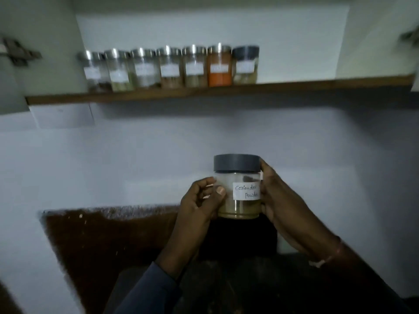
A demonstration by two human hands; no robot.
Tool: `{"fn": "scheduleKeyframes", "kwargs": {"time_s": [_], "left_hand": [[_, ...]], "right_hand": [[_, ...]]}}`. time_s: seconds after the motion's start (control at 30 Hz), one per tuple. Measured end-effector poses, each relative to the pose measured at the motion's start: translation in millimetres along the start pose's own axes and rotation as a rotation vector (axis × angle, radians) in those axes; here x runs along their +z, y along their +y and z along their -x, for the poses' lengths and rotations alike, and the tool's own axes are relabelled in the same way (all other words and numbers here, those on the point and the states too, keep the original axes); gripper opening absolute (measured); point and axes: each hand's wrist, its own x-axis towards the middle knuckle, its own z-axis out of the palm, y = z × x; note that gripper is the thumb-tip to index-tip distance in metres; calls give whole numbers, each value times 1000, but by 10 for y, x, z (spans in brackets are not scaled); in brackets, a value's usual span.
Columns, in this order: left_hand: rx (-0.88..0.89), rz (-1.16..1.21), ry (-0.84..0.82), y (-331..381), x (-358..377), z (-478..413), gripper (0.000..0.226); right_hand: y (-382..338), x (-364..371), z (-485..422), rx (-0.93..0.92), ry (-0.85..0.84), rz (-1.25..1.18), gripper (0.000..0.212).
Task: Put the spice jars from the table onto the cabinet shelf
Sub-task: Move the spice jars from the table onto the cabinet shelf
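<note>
The left hand (199, 200) is wrapped round the left side of a clear jar (238, 193), thumb pressed to the glass, holding it upright in the air below the wooden shelf (317, 85). The jar has a grey lid (237, 163), tan powder in its lower part and a white handwritten label (246, 191) reading "Coriander Powder". The right hand (278, 198) clasps its other side, and seven labelled jars (172, 66) stand in a row on the shelf above.
</note>
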Motion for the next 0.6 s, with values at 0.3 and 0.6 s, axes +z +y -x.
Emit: {"fn": "scheduleKeyframes", "kwargs": {"time_s": [0.3, 0.6], "left_hand": [[502, -261, -108, 1475, 624, -1035, 33], [631, -878, -123, 1783, 849, -2104, 30]], "right_hand": [[-1658, -142, -739, -374, -34, -31, 61], [-2001, -472, -1511, -403, 83, 198, 29]]}}
